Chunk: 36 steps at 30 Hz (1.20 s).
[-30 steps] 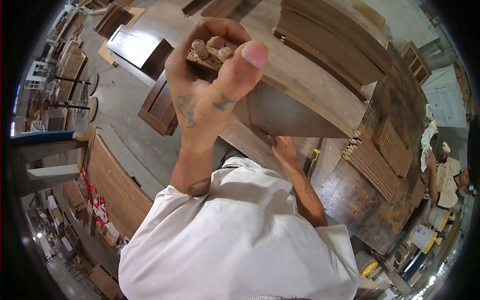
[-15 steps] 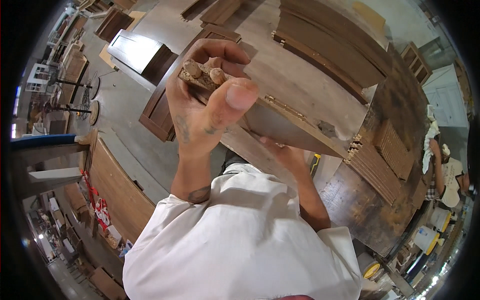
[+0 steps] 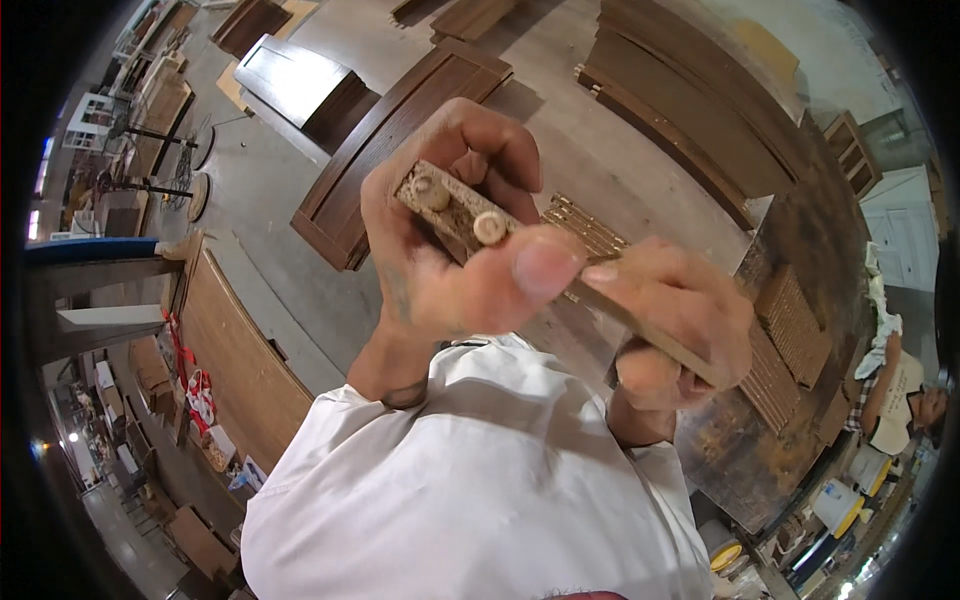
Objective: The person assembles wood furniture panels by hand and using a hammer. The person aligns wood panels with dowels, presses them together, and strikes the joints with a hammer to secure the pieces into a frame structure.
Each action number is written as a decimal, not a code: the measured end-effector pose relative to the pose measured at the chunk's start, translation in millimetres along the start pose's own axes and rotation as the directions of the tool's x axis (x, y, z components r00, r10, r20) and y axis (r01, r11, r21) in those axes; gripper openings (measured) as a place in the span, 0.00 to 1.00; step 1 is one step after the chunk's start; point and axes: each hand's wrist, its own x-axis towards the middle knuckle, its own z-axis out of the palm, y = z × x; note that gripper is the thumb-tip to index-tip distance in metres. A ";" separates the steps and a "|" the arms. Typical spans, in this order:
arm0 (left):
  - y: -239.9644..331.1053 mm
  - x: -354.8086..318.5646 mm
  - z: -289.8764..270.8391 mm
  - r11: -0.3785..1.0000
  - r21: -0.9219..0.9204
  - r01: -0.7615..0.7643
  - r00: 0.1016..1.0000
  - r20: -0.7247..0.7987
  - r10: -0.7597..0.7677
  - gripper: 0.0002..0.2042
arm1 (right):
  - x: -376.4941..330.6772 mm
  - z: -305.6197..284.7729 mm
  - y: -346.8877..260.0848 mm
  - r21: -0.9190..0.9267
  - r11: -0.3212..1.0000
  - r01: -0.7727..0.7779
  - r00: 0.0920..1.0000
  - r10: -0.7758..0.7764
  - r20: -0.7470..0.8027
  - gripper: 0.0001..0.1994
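Wooden slat (image 3: 560, 275) with two pale dowel pegs (image 3: 489, 227) in its end, held up close to the face.

Left hand (image 3: 450, 250) wraps its fingers tight round the pegged end, thumb pressed alongside, probably to steady it for a look. Right hand (image 3: 675, 320) pinches the slat further down, above the dark workbench (image 3: 800, 250) stacked with more slats (image 3: 790, 330).

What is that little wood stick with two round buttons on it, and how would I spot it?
Look at the middle, above the white sleeve. Both hands, the left hand and the right hand, hold one narrow wooden strip. Only it has two pale round dowel ends poking from its end.
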 end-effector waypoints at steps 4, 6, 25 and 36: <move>0.0 -0.4 -0.1 1.000 -0.012 0.023 1.000 -0.015 -0.023 0.31 | -2.7 2.6 2.5 0.009 0.999 0.038 0.998 -0.037 -0.042 0.21; -3.1 0.9 2.9 0.999 -0.034 0.009 0.999 -0.035 -0.010 0.33 | -4.3 1.5 1.6 -0.022 1.000 0.015 0.998 -0.016 -0.053 0.20; -18.3 17.6 -0.8 0.955 0.235 -0.179 0.982 -0.010 0.186 0.21 | -318.2 -83.8 59.1 -0.649 -0.205 -0.732 0.355 0.698 -0.621 0.29; -3.6 30.8 -24.4 0.983 0.067 0.171 0.904 0.385 -0.184 0.23 | -228.4 -106.2 21.6 -0.132 0.174 -0.976 0.216 0.865 -0.452 0.10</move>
